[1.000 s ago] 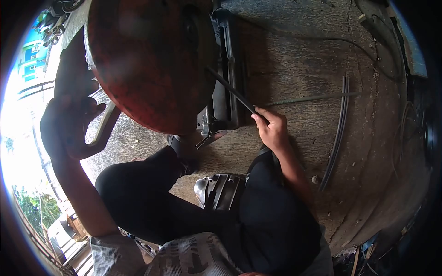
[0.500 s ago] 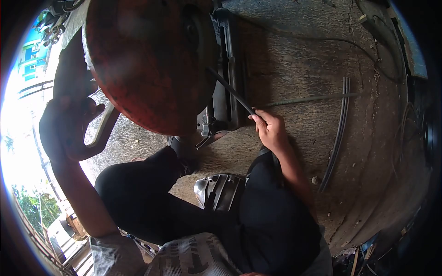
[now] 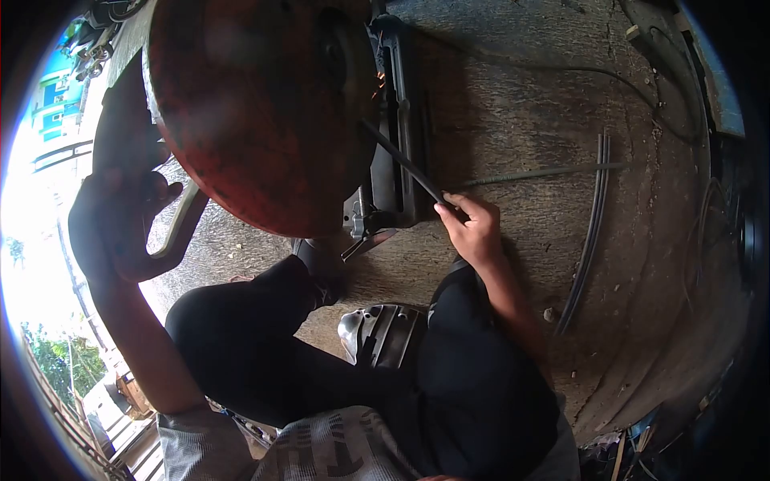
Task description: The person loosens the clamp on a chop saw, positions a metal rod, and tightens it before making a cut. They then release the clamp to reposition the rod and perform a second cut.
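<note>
A large red round guard [image 3: 249,120] of a cutting machine fills the upper left. My left hand [image 3: 128,216] is wrapped round the machine's looped handle [image 3: 183,228], left of the guard. In my right hand [image 3: 473,226] is a dark metal rod [image 3: 405,163], pinched at its near end. The rod's far end goes behind the guard's right edge, above the machine's black base [image 3: 409,120], so its tip is hidden. Small orange sparks [image 3: 379,80] show beside the guard.
Thin rods [image 3: 593,224] lie on the worn wooden floor [image 3: 529,280] to the right, with another ribbed rod [image 3: 545,172] crossing them. A cable [image 3: 561,69] runs across the top right. A metal tool part [image 3: 383,335] sits between my legs.
Orange sparks have appeared beside the guard. The fingers of my right hand have shifted slightly on the rod. My left hand is almost unmoved.
</note>
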A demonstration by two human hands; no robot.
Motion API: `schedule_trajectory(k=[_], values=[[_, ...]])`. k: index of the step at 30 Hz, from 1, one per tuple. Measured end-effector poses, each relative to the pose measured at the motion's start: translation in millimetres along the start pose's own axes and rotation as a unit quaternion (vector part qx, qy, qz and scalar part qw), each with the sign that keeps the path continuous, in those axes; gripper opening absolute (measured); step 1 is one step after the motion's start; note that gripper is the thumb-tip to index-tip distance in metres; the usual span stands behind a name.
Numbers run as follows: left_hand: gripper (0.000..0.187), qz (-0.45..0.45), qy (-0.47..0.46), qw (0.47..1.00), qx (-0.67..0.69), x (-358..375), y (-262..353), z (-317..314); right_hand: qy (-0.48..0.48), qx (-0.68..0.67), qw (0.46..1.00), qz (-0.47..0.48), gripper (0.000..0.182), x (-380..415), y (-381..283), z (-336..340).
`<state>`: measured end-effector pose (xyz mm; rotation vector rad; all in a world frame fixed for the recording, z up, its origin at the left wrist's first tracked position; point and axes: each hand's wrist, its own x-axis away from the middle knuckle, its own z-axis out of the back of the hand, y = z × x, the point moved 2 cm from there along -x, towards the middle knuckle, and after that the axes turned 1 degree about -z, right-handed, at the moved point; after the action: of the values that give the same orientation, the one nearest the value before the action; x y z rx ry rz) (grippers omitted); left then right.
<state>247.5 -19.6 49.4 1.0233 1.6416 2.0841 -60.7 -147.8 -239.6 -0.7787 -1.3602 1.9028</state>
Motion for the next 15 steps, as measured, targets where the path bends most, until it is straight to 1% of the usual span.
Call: schedule_trajectory(k=[2, 5, 7, 8, 13, 15], values=[[0.031, 0.002, 0.013, 1.0, 0.008, -0.1, -0.9, 2.8, 0.009, 0.011, 1.0, 0.012, 0.017, 0.1, 0.9, 0.0], [0.031, 0.0, -0.007, 1.0, 0.004, 6.4, 1.3, -15.1, 0.03, 0.028, 0.999, 0.032, 0.017, 0.3, 3.0, -0.4], [0.033, -0.098, -0.107, 0.989, 0.007, 19.5, 4.9, -45.4, 0.042, 0.033, 0.998, 0.039, 0.017, 0.9, 3.5, -0.5], [0.033, -0.098, -0.107, 0.989, 0.007, 18.4, 5.2, -43.3, 0.049, 0.031, 0.998, 0.038, 0.017, 1.0, 3.6, -0.6], [0.037, 0.008, -0.004, 1.0, -0.007, 1.5, 4.2, -10.9, 0.059, 0.037, 0.996, 0.047, 0.017, 1.0, 4.3, -0.7], [0.037, 0.009, -0.012, 1.0, -0.002, 0.3, 3.0, -7.7, 0.06, 0.051, 0.995, 0.055, 0.017, 0.7, 3.3, -0.7]])
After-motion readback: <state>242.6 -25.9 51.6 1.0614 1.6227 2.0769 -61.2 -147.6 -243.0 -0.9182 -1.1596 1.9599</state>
